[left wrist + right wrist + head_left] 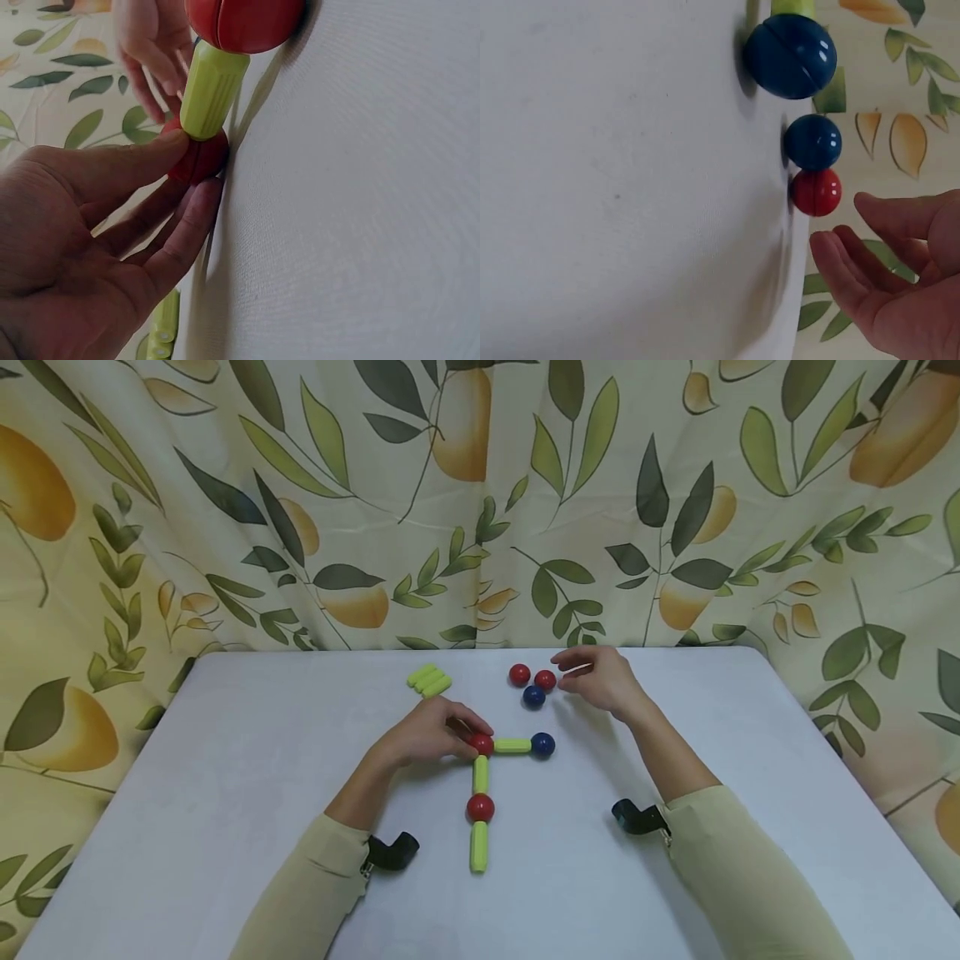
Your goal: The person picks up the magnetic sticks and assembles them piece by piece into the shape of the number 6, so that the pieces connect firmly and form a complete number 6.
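My left hand (429,732) pinches a red ball (482,744) between thumb and fingers, at the corner of a joined shape. From that ball a yellow-green rod (513,746) runs right to a blue ball (542,744). Another rod (481,774) leads toward me to a second red ball (481,807), and a further rod (479,847) extends beyond it with a bare end. My right hand (600,681), fingers parted and holding nothing, hovers beside a loose red ball (545,680). In the right wrist view its thumb and fingertips are a short way from that red ball (817,192).
Touching that loose ball's group are another red ball (519,674) and a loose blue ball (534,697). Several yellow-green rods (430,680) lie together near the white table's (300,693) back edge. A leaf-and-fruit patterned curtain (450,527) hangs behind.
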`<state>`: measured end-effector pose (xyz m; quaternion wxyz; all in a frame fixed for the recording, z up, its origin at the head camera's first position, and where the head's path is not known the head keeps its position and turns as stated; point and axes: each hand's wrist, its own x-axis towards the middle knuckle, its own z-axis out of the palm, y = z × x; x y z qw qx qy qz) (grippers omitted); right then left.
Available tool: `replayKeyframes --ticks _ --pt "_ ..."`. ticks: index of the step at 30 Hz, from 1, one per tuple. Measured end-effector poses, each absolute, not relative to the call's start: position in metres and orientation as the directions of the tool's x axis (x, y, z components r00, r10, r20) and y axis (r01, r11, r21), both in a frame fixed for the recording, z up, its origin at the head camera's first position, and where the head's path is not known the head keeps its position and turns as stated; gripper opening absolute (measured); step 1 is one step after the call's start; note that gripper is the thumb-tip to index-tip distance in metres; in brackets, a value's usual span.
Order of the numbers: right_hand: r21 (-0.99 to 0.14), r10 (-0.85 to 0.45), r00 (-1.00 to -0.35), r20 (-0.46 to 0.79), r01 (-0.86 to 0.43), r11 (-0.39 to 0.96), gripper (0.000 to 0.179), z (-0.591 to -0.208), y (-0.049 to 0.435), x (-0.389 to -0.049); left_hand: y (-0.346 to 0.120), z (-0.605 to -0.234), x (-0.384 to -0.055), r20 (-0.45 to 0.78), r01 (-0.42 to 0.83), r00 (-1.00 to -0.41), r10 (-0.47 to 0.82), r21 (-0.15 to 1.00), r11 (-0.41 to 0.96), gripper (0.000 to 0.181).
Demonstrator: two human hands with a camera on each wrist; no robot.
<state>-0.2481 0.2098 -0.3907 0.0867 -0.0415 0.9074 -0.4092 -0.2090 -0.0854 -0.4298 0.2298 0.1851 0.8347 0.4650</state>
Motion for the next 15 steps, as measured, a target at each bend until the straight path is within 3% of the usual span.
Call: replayKeyframes --ticks 15 --pt "-0.739 -0.2 -0.966 -0.165 -0.013 0.674 0.04 -0.405 0.204 -0.262 -0.084 -0.431 -0.21 -0.17 0.136 -0.852 0.496 0.842 0.522 0.031"
